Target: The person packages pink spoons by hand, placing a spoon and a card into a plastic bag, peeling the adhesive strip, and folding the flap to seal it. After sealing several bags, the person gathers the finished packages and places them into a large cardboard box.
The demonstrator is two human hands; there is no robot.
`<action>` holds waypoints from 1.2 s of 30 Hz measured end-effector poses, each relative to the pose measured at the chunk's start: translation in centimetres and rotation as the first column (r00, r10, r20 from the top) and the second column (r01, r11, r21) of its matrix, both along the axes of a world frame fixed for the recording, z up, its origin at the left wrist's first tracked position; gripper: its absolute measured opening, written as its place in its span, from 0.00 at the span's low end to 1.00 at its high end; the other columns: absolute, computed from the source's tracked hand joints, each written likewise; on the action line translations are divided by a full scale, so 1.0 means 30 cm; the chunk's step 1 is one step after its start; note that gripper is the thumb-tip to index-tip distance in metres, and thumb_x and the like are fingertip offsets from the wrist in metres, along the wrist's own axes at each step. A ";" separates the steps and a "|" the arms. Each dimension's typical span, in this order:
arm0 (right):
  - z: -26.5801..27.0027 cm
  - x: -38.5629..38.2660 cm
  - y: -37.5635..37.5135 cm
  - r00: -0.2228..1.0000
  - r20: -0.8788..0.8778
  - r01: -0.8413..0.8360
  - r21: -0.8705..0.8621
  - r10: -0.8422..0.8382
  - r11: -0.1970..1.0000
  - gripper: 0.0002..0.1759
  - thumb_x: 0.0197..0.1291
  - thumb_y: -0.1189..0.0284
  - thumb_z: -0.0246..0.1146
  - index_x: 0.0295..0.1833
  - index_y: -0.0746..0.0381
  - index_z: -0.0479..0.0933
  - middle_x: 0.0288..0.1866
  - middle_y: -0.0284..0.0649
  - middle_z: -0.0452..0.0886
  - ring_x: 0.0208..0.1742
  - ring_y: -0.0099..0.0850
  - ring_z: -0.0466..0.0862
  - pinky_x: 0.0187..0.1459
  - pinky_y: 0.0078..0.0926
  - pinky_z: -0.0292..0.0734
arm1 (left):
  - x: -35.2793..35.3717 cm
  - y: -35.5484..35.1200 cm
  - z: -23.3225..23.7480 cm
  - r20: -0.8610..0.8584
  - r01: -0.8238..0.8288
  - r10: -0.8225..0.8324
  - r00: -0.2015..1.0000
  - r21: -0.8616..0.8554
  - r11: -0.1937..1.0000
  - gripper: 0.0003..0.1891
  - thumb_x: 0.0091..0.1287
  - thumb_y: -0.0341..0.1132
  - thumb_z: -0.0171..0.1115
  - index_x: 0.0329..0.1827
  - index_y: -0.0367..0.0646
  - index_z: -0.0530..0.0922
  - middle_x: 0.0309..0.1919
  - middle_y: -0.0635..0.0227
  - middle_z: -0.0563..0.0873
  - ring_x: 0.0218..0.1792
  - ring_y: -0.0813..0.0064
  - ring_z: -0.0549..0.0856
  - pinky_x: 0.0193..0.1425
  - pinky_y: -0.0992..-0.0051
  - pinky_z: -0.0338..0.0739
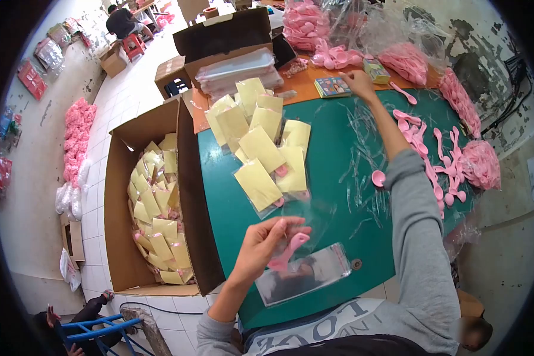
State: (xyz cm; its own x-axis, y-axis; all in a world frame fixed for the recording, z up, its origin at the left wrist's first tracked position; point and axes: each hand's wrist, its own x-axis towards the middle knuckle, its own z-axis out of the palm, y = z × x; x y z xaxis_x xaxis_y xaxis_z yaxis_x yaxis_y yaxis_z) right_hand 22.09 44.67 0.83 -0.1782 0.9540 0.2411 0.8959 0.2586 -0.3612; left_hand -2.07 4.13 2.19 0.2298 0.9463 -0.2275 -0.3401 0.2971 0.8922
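Observation:
My left hand (pixel 266 242) is closed on a clear plastic bag (pixel 305 222) with a pink spoon (pixel 289 252) in it. At the far side of the green table (pixel 332 136), my right hand (pixel 359 84) has its fingers pinched at the edge of a stack of printed cards (pixel 332 87); its fingertips are small in view. Below my left hand lies a pack of clear plastic bags (pixel 305 276). Several bagged pale yellow cards (pixel 262 148) lie piled on the table, with bits of pink showing in some bags.
On the left stands a cardboard box (pixel 121 237) of similar bagged cards. Loose pink spoons (pixel 451 160) and plastic strips (pixel 362 160) lie on the right. Bundles of pink spoons (pixel 305 26) and an open carton (pixel 225 35) are at the back. A person (pixel 124 22) sits far off.

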 end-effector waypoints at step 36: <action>0.254 -0.066 -1.232 0.745 -0.560 -0.626 -0.396 0.364 0.671 0.08 0.54 0.78 0.65 0.34 0.66 0.71 0.28 0.36 0.75 0.25 0.23 0.80 0.26 0.22 0.74 | -0.059 -0.062 0.057 -0.407 0.316 -0.260 0.876 0.078 0.945 0.14 0.71 0.37 0.55 0.50 0.37 0.81 0.26 0.67 0.85 0.22 0.86 0.73 0.27 0.80 0.72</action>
